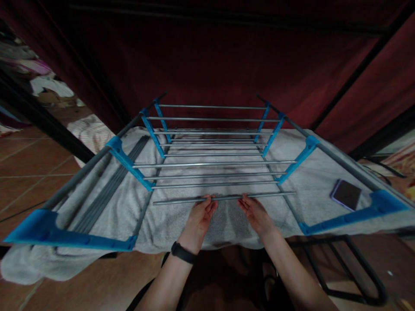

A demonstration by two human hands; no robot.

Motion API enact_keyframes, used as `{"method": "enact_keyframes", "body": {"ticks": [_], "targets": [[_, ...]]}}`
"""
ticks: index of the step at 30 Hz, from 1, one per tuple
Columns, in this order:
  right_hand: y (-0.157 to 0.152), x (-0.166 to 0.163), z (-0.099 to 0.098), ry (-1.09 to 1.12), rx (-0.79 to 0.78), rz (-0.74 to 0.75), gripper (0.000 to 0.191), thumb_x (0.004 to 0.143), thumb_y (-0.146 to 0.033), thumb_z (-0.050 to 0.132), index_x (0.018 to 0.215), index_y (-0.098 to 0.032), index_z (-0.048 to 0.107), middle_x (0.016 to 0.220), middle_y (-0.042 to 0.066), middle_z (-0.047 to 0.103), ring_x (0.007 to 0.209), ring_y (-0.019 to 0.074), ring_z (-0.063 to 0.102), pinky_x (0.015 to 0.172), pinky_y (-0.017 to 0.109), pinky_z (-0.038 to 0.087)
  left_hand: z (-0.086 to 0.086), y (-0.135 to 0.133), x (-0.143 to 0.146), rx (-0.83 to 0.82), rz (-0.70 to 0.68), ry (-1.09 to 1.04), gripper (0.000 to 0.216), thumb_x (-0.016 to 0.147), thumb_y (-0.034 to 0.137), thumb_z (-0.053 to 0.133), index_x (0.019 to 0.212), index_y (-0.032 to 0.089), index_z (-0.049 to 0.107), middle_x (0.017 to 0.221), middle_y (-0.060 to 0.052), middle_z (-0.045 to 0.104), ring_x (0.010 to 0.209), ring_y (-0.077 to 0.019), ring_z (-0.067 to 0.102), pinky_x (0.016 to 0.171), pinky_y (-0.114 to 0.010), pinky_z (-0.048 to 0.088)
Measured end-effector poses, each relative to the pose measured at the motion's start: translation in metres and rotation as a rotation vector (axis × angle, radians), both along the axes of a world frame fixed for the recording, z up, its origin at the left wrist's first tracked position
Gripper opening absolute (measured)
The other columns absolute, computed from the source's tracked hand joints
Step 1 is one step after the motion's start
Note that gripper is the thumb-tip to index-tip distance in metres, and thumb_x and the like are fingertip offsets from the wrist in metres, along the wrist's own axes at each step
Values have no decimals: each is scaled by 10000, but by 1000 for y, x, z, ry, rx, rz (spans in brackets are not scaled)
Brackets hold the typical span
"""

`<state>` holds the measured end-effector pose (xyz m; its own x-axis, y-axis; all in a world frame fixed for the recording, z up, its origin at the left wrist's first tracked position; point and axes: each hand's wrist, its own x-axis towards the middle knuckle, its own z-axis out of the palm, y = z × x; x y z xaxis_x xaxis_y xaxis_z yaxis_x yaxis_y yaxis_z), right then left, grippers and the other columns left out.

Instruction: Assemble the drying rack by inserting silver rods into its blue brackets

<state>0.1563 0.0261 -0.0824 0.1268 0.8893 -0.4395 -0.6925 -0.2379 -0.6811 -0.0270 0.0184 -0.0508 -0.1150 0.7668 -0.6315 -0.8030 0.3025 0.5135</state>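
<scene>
Between the two near blue brackets, a loose grey metal rod (227, 198) lies crosswise in my fingers. My left hand (202, 211) pinches it left of its middle, and a dark band circles that wrist. Right of the middle, my right hand (254, 211) also grips the rod with thumb and fingertips. Both rod ends stand free of the brackets. Beyond my hands is a rack frame with several crossbars (214, 164) fitted between blue plastic brackets (129, 166). The near left bracket (81, 237) and near right bracket (343, 220) carry no crossbar.
A bundle of loose grey rods (112, 185) rests on the grey towel (181, 231) at the left. A phone (346, 194) lies at the right, inside the frame. Behind stands a dark red panel (207, 65). A black metal frame (353, 272) is below right.
</scene>
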Motion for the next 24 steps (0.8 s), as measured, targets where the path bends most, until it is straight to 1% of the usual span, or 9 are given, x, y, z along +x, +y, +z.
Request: {"method": "enact_keyframes", "body": {"ticks": [7, 12, 15, 18, 21, 24], "targets": [[-5, -27, 3, 52, -17, 6, 184, 640, -157, 823, 720, -184, 659, 730, -9, 704, 700, 136, 686, 717, 267, 600, -4, -3, 12, -2, -92, -25, 169, 816, -25, 589, 810, 138, 631, 737, -53, 691, 693, -153, 692, 732, -277, 572], [-4, -37, 5, 79, -56, 5, 165, 655, -143, 802, 723, -180, 656, 733, 2, 707, 701, 139, 686, 695, 257, 601, -5, 1, 11, -16, -73, -18, 169, 826, -27, 580, 782, 130, 622, 719, -58, 681, 674, -162, 691, 691, -275, 573], [-2, -34, 4, 91, -46, -7, 156, 672, -156, 792, 739, -194, 657, 763, -1, 717, 724, 135, 685, 719, 258, 602, -4, 4, 6, -10, -21, 18, 176, 840, -19, 570, 770, 135, 617, 704, -39, 672, 641, -149, 678, 663, -268, 572], [-2, -23, 2, 101, -9, -62, 146, 681, -158, 782, 745, -207, 659, 794, -10, 725, 760, 127, 686, 779, 264, 597, -4, 9, 0, -22, 32, 59, 176, 857, -3, 564, 775, 144, 613, 683, -26, 660, 617, -135, 666, 634, -251, 566], [-1, -9, 1, 102, 29, -119, 163, 663, -144, 789, 745, -206, 663, 802, -18, 726, 781, 123, 688, 837, 280, 587, -3, 12, -4, -34, 53, 82, 164, 858, -2, 567, 803, 143, 616, 681, -23, 659, 614, -132, 666, 616, -241, 562], [1, 2, 2, 63, 27, -150, 172, 657, -178, 810, 740, -203, 661, 787, -17, 723, 768, 126, 689, 847, 291, 585, -3, 15, -3, -19, 67, 79, 153, 861, 2, 569, 802, 137, 611, 686, -24, 662, 611, -122, 662, 634, -239, 568]]}}
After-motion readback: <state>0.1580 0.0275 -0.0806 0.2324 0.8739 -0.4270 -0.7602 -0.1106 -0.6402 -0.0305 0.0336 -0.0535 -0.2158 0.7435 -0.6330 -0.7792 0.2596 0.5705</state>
